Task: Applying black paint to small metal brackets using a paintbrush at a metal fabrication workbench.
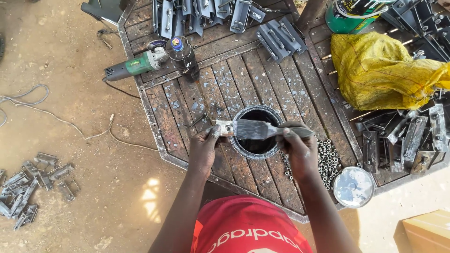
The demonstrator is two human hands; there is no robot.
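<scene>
A big flat metal table with rusty brown slats (243, 79) sits on the sandy ground, dotted with grey paint spots. On its right side lies a crumpled yellow woven sack (384, 70), and at the top lie many grey metal hinge pieces (276, 35). Near the left edge rests a green and grey angle grinder (136, 65) beside a dark plastic bottle with a blue cap (182, 55). Close to the person stands a round black paint tin (255, 133), open, with its round silver lid (354, 186) lying off to the right. The left hand (204, 150) pinches a small shiny metal piece (224, 127) over the tin's rim. The right hand (300, 150) is closed tight around the handle of a flat grey paintbrush (258, 130), whose bristles touch that piece. A pile of tiny silver nuts (328, 161) lies just beside the right hand.
</scene>
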